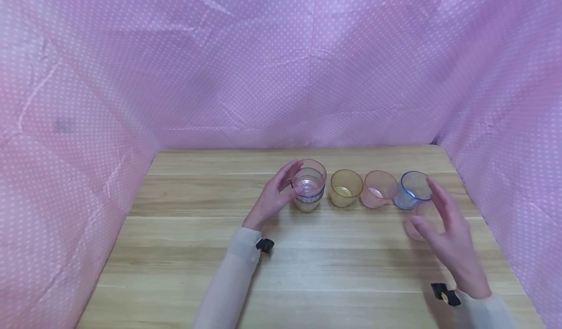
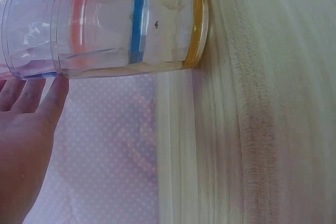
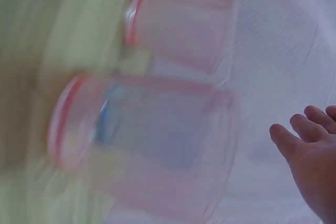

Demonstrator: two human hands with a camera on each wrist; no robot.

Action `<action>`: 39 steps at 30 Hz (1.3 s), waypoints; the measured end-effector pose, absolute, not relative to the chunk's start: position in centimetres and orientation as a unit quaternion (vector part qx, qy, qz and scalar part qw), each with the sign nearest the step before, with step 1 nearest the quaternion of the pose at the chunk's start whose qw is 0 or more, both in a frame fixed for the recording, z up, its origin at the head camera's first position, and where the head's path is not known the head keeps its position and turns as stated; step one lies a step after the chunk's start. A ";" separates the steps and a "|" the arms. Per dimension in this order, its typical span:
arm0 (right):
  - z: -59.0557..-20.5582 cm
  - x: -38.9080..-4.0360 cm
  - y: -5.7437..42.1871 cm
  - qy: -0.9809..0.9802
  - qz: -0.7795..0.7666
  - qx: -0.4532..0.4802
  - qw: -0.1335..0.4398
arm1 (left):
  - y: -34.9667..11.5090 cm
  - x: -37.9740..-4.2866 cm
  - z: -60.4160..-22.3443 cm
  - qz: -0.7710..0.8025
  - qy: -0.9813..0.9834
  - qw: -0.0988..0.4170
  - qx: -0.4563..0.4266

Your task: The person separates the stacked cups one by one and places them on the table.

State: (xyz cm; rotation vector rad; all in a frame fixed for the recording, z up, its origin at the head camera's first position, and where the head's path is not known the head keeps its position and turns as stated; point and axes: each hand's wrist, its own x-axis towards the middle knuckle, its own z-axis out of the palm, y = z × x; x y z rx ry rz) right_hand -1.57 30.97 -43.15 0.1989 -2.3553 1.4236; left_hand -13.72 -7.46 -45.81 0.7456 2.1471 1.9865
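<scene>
My left hand [image 1: 273, 199] is at a stack of clear plastic cups [image 1: 308, 199], thumb on the near side and fingers on the far side. The stack is yellowish at the bottom, with a blue-banded cup and a pink-rimmed one above. In the left wrist view, fingertips touch the side of the stack [image 2: 115, 30]. My right hand [image 1: 454, 243] is spread beside a pink cup [image 1: 414, 227], which is partly hidden behind it in the head view. The right wrist view shows those fingers apart from the blurred pink cup [image 3: 152, 145].
In a row right of the stack stand a yellow cup [image 1: 344, 192], another pink cup [image 1: 375, 192] and a blue cup [image 1: 406, 197]. All are on a wooden table [image 1: 329, 275]. Pink dotted cloth [image 1: 263, 75] hangs around the back and sides.
</scene>
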 end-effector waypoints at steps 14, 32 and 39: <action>-41.4 -5.4 24.6 -0.834 0.491 0.181 0.175 | -7.4 -13.7 -46.1 0.657 0.711 0.053 0.245; -42.8 -9.7 18.0 -0.829 0.501 0.238 0.070 | -7.9 -13.0 -46.0 0.652 0.712 0.050 0.256; -43.3 -10.9 16.6 -0.816 0.524 0.240 0.039 | -8.1 -12.9 -46.1 0.657 0.709 0.058 0.251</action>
